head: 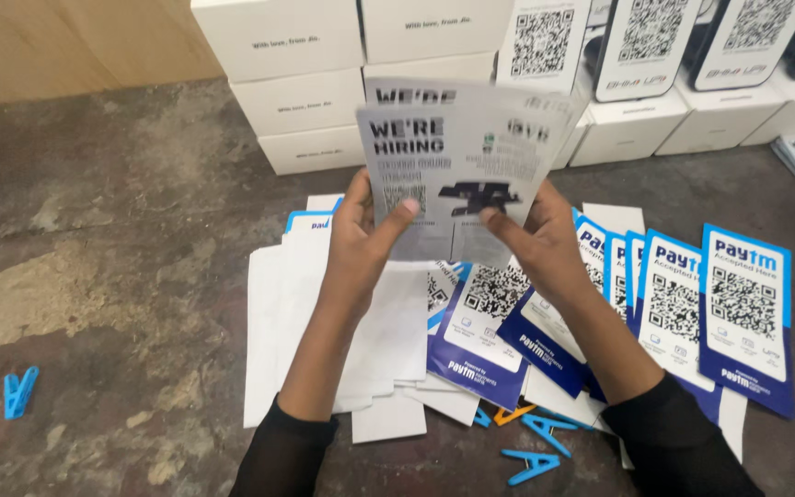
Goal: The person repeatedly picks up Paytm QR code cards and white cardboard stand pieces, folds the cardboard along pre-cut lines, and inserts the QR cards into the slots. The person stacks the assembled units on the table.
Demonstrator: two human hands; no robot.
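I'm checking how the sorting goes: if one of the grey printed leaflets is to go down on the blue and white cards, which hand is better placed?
Probably the right hand: it holds the leaflets directly above the blue and white cards, while the left hand grips over the white sheets.

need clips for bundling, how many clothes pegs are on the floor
4 show: one blue peg far left, one orange and two blue between the forearms. More may hide under the cards.
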